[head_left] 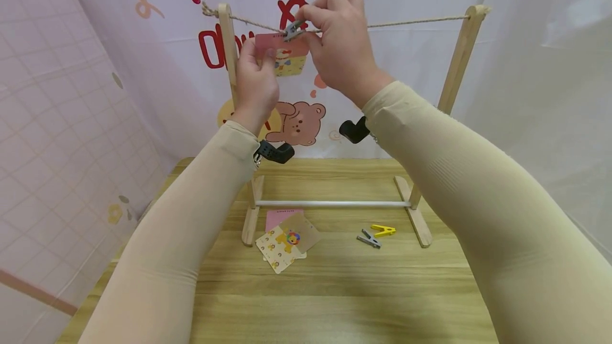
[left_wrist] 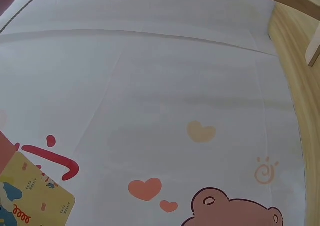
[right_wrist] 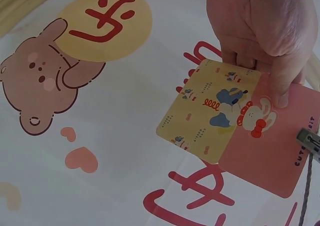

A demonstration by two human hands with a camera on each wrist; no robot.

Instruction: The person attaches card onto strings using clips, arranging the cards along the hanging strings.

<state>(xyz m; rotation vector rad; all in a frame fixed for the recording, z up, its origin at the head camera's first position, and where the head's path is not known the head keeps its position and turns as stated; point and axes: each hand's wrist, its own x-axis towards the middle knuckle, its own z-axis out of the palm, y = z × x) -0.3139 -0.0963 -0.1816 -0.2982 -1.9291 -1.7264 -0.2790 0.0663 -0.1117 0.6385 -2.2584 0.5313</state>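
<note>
White cloth [head_left: 411, 68] hangs behind a wooden table [head_left: 334, 301], where a wooden frame [head_left: 456, 65] carries a rope [head_left: 416, 22] strung between its posts. Near the left post, the left hand [head_left: 258, 81] pinches a pink-and-yellow card [head_left: 284, 60] at the rope; the right hand [head_left: 341, 41] pinches a grey clip [head_left: 294, 29] at the card's top edge. Below, loose cards [head_left: 287, 242] overlap on the table, with a yellow clip [head_left: 384, 230] just beside another grey clip [head_left: 368, 240] farther right.

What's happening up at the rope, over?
Left hand holding pink-and-yellow card at rope. Right hand pinching gray clip at card's top edge. Nothing visibly in the way.
</note>
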